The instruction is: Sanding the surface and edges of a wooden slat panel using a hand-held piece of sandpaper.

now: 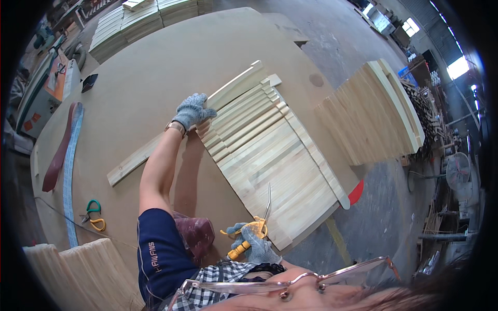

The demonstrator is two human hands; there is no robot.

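My left hand [192,111], in a grey knit glove, grips the near end of a pale wooden slat [236,87] at the far side of a row of slats. Several stepped slats [246,116] lie side by side just nearer, and beyond them flat boards [280,168] form a panel. A long wooden strip [314,154] runs along the panel's right side. Low in the view, my gloved right hand [255,248] is closed around a yellow air blow gun [253,228]. Its thin bent metal nozzle points up over the panel's near corner.
A loose board [135,165] lies left of my forearm on the brown table [155,67]. Green-and-orange-handled cutters [93,215] and a long strap [72,155] lie at left. Wood stacks stand at right [371,114], lower left [88,272] and far back [140,23]. A fan [458,171] is at right.
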